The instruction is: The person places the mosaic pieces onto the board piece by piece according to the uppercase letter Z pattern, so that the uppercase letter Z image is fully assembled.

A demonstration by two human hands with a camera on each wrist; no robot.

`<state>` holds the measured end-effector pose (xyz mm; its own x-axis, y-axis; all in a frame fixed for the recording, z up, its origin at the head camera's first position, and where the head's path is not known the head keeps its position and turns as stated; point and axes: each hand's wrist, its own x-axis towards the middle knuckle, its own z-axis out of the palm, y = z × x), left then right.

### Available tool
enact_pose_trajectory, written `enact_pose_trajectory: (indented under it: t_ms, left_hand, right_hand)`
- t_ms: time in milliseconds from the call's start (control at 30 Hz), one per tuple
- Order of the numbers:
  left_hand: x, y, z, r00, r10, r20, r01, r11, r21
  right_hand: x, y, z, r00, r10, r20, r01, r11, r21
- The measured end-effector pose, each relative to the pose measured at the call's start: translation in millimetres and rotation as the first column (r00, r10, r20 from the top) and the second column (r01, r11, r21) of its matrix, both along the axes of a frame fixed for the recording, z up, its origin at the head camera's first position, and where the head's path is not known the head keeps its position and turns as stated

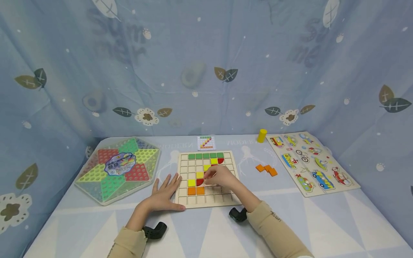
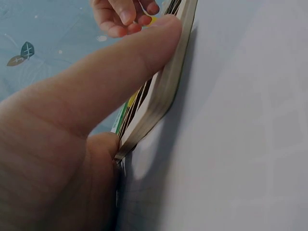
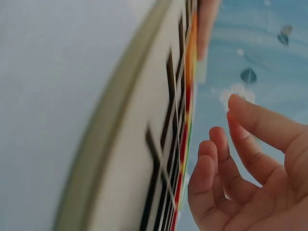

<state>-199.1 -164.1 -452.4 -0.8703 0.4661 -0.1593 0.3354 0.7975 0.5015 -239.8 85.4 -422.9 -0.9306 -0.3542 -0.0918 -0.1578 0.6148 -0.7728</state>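
Note:
A square wooden grid board (image 1: 222, 199) lies on the table with green, yellow, dark red and orange tiles in its cells. Two orange tiles (image 1: 196, 191) sit side by side at its lower left, below a dark red rounded tile (image 1: 199, 182). My left hand (image 1: 164, 196) rests beside the board, fingers spread, its thumb on the front left corner. Over the middle of the board is my right hand (image 1: 221, 176), fingers bent. Its thumb and index fingertips (image 3: 234, 102) come close together in the right wrist view, with no tile visible between them.
Several loose orange tiles (image 1: 273, 172) lie right of the board. A pattern card (image 1: 206, 143) is behind it, and a yellow cylinder (image 1: 262, 136) stands at the back. A hexagonal game board (image 1: 117, 186) lies left, a vehicle puzzle board (image 1: 306, 165) right.

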Motion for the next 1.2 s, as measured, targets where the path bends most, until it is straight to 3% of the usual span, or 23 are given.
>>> enact_pose_trajectory:
  t_ms: [233,433,700,1000,1200]
  left_hand:
    - [0.7,0.1,-1.0,1.000,0.007,0.012,-0.007,1.000,0.011]
    - [0.2,-0.2,-2.1,1.000,0.014,0.023,-0.014,1.000,0.006]
    - [0.5,-1.0,-1.3,1.000,0.012,0.028,-0.012,1.000,-0.001]
    - [-1.1,-0.9,-3.3,1.000,0.009,0.023,-0.009,1.000,0.004]
    - [-1.6,-0.2,-3.8,1.000,0.008,0.016,-0.008,1.000,0.008]
  right_hand:
    - [-6.9,39,6.0,0.981,-0.176,0.075,0.179,0.983,-0.028]
    - [-12.1,86,10.0,0.941,-0.334,0.050,0.336,0.941,-0.043]
    - [-17.9,145,4.0,0.884,-0.462,0.073,0.466,0.884,-0.040]
    - [-19.0,165,-7.8,0.862,-0.498,0.096,0.498,0.867,0.027]
    - [-21.3,163,-14.2,0.880,-0.474,-0.022,0.471,0.867,0.164]
